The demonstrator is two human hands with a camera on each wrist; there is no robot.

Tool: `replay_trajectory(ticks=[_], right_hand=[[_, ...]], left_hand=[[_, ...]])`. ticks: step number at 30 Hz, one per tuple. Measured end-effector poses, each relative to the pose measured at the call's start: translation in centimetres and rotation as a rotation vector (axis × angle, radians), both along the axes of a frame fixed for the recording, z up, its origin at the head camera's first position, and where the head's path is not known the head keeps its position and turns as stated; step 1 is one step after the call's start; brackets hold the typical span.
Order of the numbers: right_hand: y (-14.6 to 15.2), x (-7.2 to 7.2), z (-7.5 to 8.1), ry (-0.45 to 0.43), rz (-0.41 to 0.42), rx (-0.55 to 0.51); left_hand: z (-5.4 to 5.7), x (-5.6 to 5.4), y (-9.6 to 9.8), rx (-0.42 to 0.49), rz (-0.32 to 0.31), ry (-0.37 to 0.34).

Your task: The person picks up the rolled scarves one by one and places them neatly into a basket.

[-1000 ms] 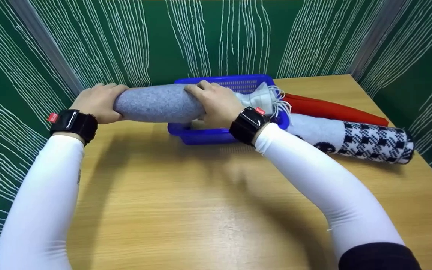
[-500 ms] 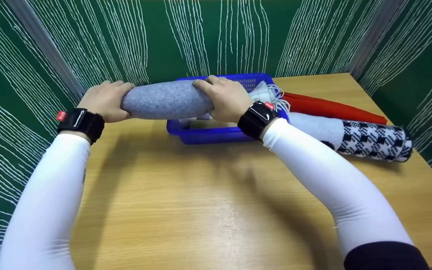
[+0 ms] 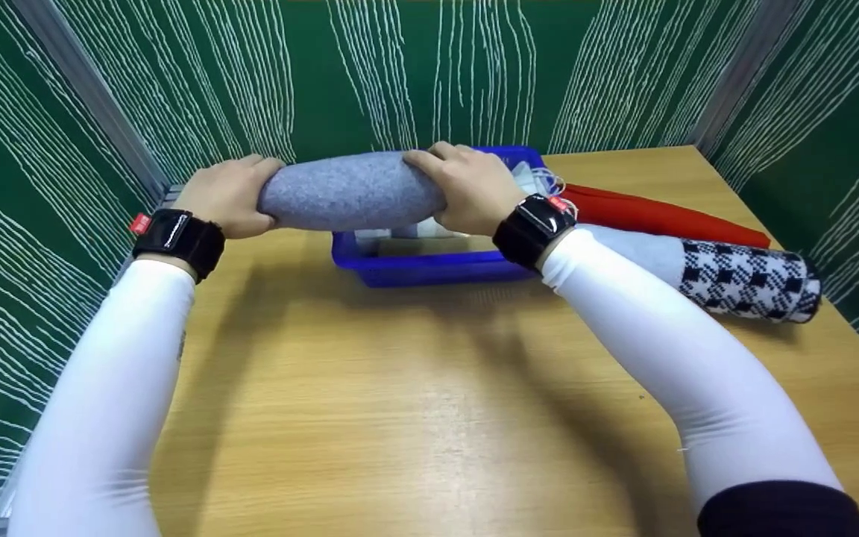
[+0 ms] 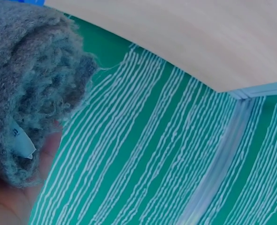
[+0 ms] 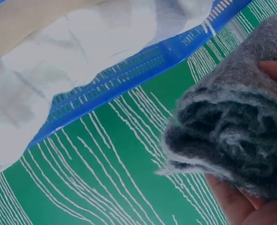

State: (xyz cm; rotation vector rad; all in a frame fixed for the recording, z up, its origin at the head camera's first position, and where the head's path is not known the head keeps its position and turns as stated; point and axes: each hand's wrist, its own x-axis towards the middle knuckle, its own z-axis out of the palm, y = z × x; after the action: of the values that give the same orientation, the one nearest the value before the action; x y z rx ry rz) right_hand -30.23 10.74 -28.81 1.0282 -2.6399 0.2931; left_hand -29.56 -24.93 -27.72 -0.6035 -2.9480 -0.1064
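Note:
A rolled-up grey woolly scarf (image 3: 351, 192) is held level above the left part of a blue plastic basket (image 3: 437, 270). My left hand (image 3: 227, 195) grips its left end and my right hand (image 3: 478, 186) its right end, thumbs on the near side. The left wrist view shows the spiral end of the roll with a small white label (image 4: 22, 143) sticking out. Its other end, with layered fuzzy edges, rests in my fingers in the right wrist view. Inside the basket lies a pale scarf (image 5: 96, 47) with white tassels; the roll and my right hand partly hide it.
Right of the basket, a red rolled cloth (image 3: 661, 216) lies on the wooden table (image 3: 400, 403). In front of it is a grey roll with a black-and-white houndstooth end (image 3: 750, 282), partly behind my right sleeve. Green panels with white lines (image 3: 474, 74) enclose the table's back and sides.
Both hands have carried the grey scarf to the right and slightly farther back, more over the basket. My grip looks the same, and the other rolls have stayed put.

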Motion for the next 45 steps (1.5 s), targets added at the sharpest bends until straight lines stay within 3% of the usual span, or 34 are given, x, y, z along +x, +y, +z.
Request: replay_trajectory(ticks=[8, 19, 30, 45], right_hand=[[1.4, -0.3, 0.1, 0.009, -0.020, 0.006], [3.0, -0.7, 0.6, 0.039, -0.052, 0.000], [4.2, -1.1, 0.8, 0.026, -0.069, -0.001], [5.5, -1.3, 1.5, 0.044, -0.125, 0.004]], left_hand=[[0.2, -0.3, 1.2, 0.011, -0.004, -0.015], [0.4, -1.0, 2.7, 0.011, -0.020, 0.036], [0.7, -1.7, 3.9, 0.002, -0.024, 0.040], [1.4, -1.8, 5.3, 0.025, -0.024, 0.059]])
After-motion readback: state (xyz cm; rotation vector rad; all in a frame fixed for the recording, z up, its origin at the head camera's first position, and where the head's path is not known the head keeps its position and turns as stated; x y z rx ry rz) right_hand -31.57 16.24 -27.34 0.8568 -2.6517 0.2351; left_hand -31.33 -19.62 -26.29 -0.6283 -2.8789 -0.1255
